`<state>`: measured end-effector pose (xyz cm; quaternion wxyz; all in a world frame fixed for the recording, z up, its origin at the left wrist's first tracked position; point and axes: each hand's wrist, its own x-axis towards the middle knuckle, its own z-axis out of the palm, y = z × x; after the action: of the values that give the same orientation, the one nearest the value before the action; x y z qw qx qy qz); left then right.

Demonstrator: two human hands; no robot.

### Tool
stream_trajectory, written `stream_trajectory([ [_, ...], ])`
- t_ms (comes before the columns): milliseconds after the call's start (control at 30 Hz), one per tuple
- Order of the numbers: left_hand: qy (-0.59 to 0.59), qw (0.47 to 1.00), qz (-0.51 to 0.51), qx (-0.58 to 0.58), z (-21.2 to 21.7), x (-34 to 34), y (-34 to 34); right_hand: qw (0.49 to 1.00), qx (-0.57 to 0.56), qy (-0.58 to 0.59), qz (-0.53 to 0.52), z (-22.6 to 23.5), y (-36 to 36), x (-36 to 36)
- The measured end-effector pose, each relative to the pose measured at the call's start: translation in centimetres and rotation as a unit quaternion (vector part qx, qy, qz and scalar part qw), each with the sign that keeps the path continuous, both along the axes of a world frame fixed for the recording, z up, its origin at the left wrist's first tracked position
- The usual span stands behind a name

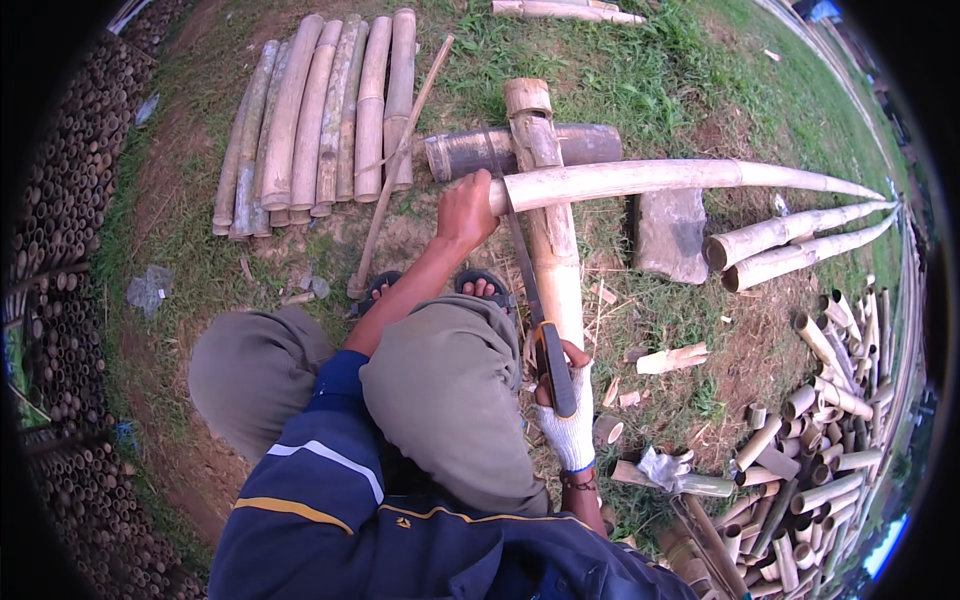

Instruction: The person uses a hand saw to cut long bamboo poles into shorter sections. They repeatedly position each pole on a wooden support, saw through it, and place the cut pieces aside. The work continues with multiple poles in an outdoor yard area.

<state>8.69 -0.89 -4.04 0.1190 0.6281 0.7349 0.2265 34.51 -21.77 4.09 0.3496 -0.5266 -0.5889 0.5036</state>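
One long bamboo pole point(655, 178) runs from 12 o'clock to between 2 and 3 o'clock. I see the left hand point(466, 212) with its grip wrapped around the pole's end. The right hand point(584, 402), in a white glove point(567, 442) at 5 o'clock, has its grip curled around a saw's handle point(554, 370). The blade point(524, 252) crosses the pole beside the left hand.

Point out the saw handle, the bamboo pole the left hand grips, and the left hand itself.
Saw handle point(554, 370): head view, middle of the black-and-orange grip.
Bamboo pole point(640, 181): head view, pale shaft, right of the blade.
Left hand point(467, 212): head view, back of the bare hand.
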Motion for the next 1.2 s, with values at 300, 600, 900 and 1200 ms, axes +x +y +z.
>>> stream_trajectory([
  [300, 0.005, 1.000, -0.009, -0.027, 0.7, -0.4, 0.7, 0.988, 0.142, -0.053, 0.010, -1.4, 9.4, -5.2],
  [600, 0.001, 1.000, 0.006, -0.014, -0.9, -0.6, 0.7, 0.996, 0.059, -0.063, 0.036, 1.3, -2.9, 1.9],
  [900, 0.016, 1.000, 0.002, 0.016, -0.3, -0.3, 0.4, 0.996, 0.056, -0.063, -0.005, 1.3, 12.2, -7.5],
  [1200, 0.004, 1.000, 0.004, 0.008, -1.0, -0.7, 0.6, 0.996, -0.069, -0.040, 0.035, 2.0, -5.4, 3.7],
])
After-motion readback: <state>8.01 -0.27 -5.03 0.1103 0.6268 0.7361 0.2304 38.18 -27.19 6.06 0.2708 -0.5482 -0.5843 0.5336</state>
